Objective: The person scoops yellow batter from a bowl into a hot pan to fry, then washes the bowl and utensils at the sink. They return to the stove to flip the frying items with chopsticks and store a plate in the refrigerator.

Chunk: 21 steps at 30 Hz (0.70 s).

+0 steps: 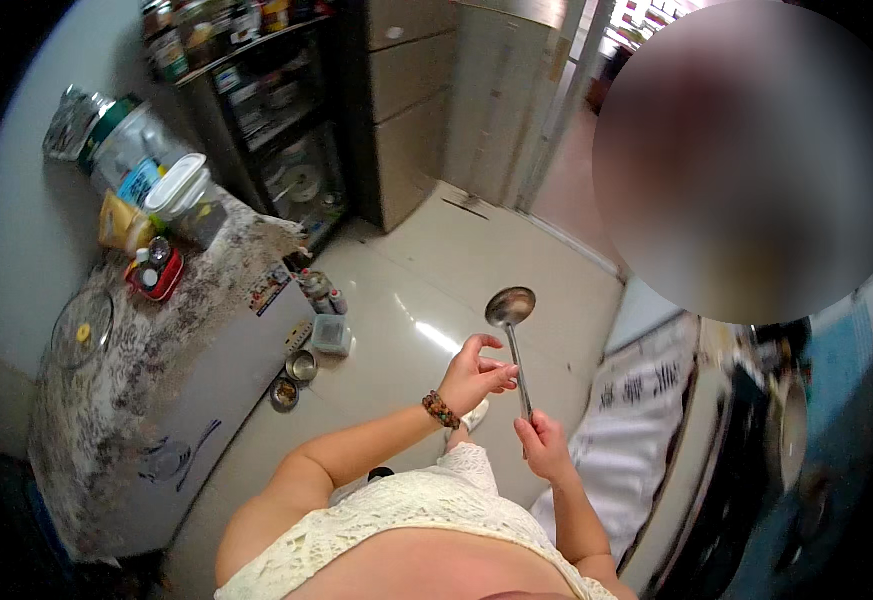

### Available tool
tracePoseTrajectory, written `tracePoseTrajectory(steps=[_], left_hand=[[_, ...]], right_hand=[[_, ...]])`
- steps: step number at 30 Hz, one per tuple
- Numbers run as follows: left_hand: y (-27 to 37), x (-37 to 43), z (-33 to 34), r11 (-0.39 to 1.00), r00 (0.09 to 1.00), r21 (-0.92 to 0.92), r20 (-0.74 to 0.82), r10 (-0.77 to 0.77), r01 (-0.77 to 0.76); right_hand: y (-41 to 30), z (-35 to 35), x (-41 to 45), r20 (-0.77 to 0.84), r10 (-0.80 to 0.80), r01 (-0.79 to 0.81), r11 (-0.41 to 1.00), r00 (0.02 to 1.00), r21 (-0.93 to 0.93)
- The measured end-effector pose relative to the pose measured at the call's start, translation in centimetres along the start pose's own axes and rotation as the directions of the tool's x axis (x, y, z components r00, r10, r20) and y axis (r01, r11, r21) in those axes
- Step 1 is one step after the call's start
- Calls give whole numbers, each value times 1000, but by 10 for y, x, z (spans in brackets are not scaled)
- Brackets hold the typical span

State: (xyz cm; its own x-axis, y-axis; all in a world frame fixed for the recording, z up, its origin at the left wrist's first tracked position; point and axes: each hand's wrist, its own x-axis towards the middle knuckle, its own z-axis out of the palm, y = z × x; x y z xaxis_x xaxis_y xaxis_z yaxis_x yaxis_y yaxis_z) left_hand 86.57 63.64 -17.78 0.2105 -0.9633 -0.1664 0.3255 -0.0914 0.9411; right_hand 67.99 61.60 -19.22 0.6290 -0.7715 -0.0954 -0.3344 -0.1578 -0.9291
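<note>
A metal ladle (512, 307) is held over the floor, its round bowl pointing away from me. My right hand (546, 446) grips the lower end of its handle. Beside the handle's middle is my left hand (480, 369), with the index finger curled apart from the others. Its fingertips reach the handle's edge; whether they pinch it I cannot tell. A beaded bracelet (441, 410) circles my left wrist.
At left, a cloth-covered table (144, 360) carries a glass lid (82, 332), a red basket (156, 274) and a lidded container (181, 191). Metal bowls (301, 366) and a plastic box (331, 334) stand on the floor beside it. A white-draped counter (624, 435) lies right. Part of the upper right is blurred.
</note>
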Motion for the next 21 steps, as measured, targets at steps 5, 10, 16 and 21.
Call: tracePoseTrajectory(steps=[5, 10, 16, 21], left_hand=[[32, 128, -68, 968, 981, -209, -163, 108, -142], [88, 222, -159, 946, 833, -224, -547, 78, -236], [141, 230, -314, 941, 419, 119, -873, 251, -317], [196, 273, -409, 896, 271, 262, -889, 368, -357]], right_hand=[[-9, -29, 184, 366, -173, 263, 941, 915, -214], [-55, -53, 421, 536, -314, 494, 838, 784, -232], [-183, -9, 730, 624, -622, 741, -102, 473, -664], [-309, 97, 909, 723, -668, 515, -563, 176, -646]])
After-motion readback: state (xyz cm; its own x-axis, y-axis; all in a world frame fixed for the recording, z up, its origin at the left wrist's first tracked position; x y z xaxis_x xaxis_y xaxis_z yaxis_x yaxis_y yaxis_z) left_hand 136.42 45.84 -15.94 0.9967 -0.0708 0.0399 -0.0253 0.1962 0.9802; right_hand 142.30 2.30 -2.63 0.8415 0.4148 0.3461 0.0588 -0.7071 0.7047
